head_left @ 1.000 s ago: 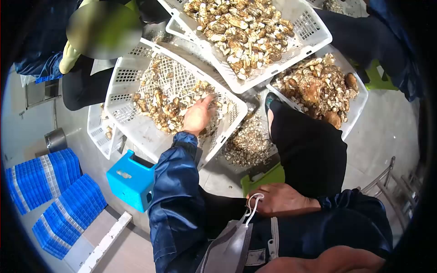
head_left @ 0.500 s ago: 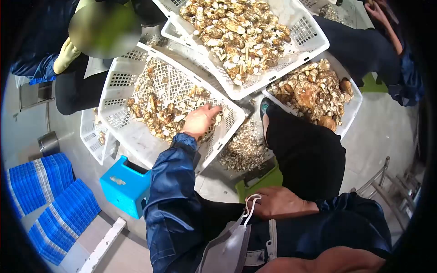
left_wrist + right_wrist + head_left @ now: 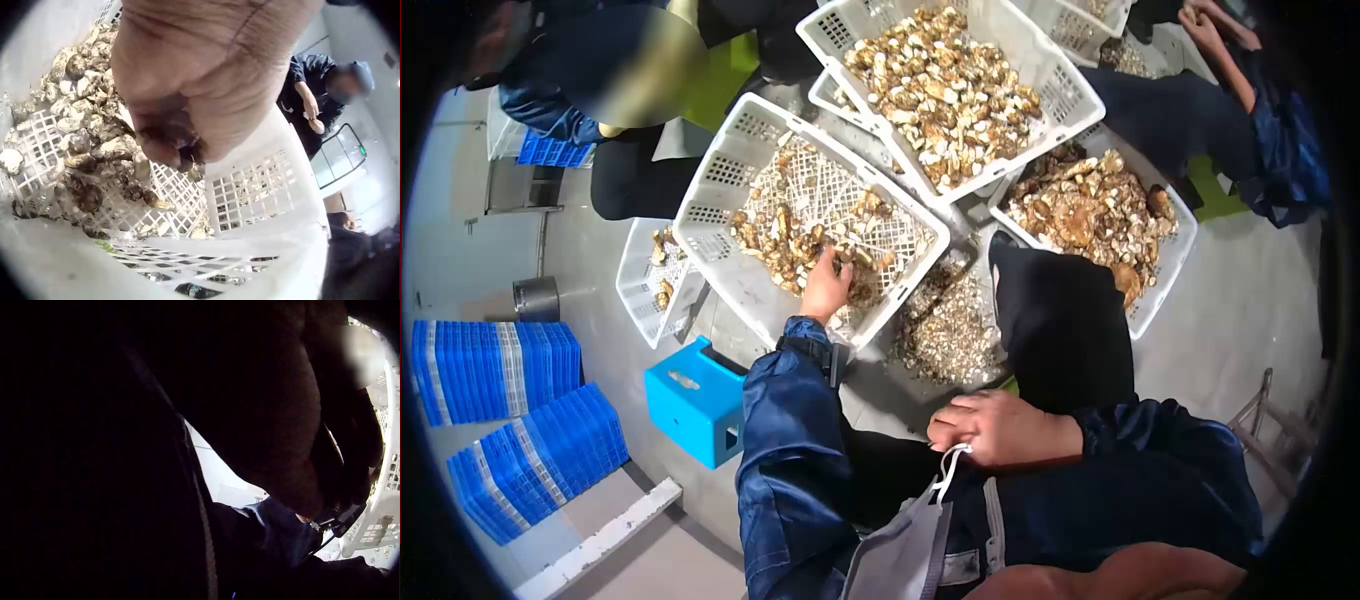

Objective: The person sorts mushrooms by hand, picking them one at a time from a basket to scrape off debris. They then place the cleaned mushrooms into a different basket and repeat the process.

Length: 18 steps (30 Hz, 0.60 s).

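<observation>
My left hand reaches into a white plastic crate that holds a scattered layer of brown and cream mushrooms. In the left wrist view, the fingers and thumb of the left hand curl round a dark brown mushroom, mostly hidden by the hand. More mushrooms lie on the lattice floor below it. My right hand lies loosely curled at my lap, beside the white strap of a grey face mask, and nothing shows in its fingers. The right wrist view is mostly dark.
A fuller crate of mushrooms stands behind, and a white bin of trimmings is at right. Scraps cover the floor between. A blue stool and blue stacked crates are at left. Other people sit around.
My left hand has drawn back from the crate's right part toward its near side, its fingers now curled in. The right hand has shifted slightly at the lap. The head view has turned.
</observation>
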Motion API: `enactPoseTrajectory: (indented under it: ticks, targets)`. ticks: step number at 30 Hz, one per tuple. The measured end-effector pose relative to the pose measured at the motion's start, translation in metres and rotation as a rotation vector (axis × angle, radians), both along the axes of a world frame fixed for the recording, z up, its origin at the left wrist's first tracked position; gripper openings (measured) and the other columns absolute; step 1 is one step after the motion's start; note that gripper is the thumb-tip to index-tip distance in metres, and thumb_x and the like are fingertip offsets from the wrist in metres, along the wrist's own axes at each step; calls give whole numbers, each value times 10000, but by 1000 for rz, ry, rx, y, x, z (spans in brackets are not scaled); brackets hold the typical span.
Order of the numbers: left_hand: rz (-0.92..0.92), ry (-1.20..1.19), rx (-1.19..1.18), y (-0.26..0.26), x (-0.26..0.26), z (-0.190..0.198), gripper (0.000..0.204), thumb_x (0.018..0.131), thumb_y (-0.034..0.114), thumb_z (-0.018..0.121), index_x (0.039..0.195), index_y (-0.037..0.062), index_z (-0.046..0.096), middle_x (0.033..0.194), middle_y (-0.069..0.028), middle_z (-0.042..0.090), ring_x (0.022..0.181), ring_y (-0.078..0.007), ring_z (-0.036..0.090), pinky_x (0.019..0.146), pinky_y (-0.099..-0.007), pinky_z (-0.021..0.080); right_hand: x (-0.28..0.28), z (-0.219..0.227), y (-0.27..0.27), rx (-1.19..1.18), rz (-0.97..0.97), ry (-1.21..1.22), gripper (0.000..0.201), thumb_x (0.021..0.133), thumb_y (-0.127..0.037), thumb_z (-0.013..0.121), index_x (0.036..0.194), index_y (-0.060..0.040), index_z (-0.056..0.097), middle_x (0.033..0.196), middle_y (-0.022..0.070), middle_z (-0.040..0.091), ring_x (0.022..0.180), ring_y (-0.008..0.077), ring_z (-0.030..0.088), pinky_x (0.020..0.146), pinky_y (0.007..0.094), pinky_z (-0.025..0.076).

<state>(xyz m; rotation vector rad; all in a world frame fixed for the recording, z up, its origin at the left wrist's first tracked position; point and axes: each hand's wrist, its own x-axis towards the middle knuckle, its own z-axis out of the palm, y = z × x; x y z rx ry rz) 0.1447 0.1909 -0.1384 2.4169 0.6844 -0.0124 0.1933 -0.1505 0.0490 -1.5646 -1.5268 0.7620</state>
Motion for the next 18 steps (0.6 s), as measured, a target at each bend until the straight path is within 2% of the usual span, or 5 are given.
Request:
enactPoseTrajectory:
  ticks: [1, 6, 9, 14, 18]
  targets:
    - [-46, -61, 144, 3, 0, -6, 341, 948, 242, 661, 1198, 21, 590, 943, -226, 704, 919, -413, 678, 825, -472, 525, -2, 1, 0, -17, 4, 4, 149, 911, -176, 607, 918, -35, 654, 923, 76, 642, 830, 250, 623, 721, 369, 557]
    - [-118, 194, -55, 10, 27, -4, 512, 880, 191, 711, 1356, 81, 560, 1126, -261, 690, 1074, -446, 645, 905, -487, 514, -6, -15, -6, -88, 62, -93, 253, 979, -292, 544, 1065, -77, 644, 1062, 85, 679, 974, 264, 681, 764, 352, 571]
    - [-227, 279, -11, 19, 38, -23, 542, 858, 166, 712, 1368, 78, 549, 1100, -248, 699, 1059, -438, 650, 912, -485, 514, 10, -2, -1, -204, 137, -180, 185, 903, -177, 585, 1006, -57, 682, 984, 102, 697, 930, 260, 689, 767, 363, 576]
    - [-386, 538, 107, 11, 46, -23, 506, 852, 130, 702, 1344, 176, 592, 1341, -231, 567, 1188, -426, 586, 947, -486, 505, 27, 4, 3, -197, 20, -102, 126, 896, -175, 600, 902, -57, 644, 791, 109, 668, 850, 287, 696, 680, 400, 582]
    - [-202, 256, -61, 16, 40, -14, 411, 883, 159, 721, 1274, 100, 607, 1151, -225, 638, 1084, -412, 620, 927, -465, 502, 16, -10, 0, -144, -14, -2, 138, 932, -205, 611, 961, -74, 644, 896, 95, 660, 847, 293, 693, 699, 411, 575]
